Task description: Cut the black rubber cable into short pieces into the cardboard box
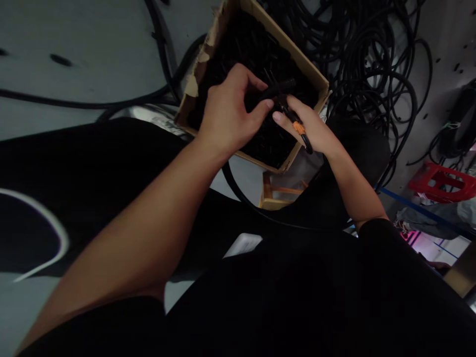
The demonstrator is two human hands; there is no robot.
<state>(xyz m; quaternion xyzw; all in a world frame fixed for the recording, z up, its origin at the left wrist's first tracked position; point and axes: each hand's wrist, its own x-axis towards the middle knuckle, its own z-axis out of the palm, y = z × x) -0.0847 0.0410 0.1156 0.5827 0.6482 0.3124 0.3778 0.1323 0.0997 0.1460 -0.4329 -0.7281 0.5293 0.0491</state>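
Observation:
My left hand [228,111] is closed, with finger and thumb pinching a thick black cable [280,88] over the box. Close beside it, my right hand [312,126] is wrapped round a hand tool with black and orange handles [298,128], which looks like pliers or cutters. The tool's jaws sit in the dark next to the cable, and I cannot make out whether they touch it. Under both hands stands an open cardboard box [307,62], its left rim torn, holding many small black pieces [256,42].
Tangled black cables [372,64] lie on the floor to the right of the box. Another black cable [92,103] runs along the floor at left. A small wooden stool [273,203] is below the box, and a red plastic stool [442,183] is at far right.

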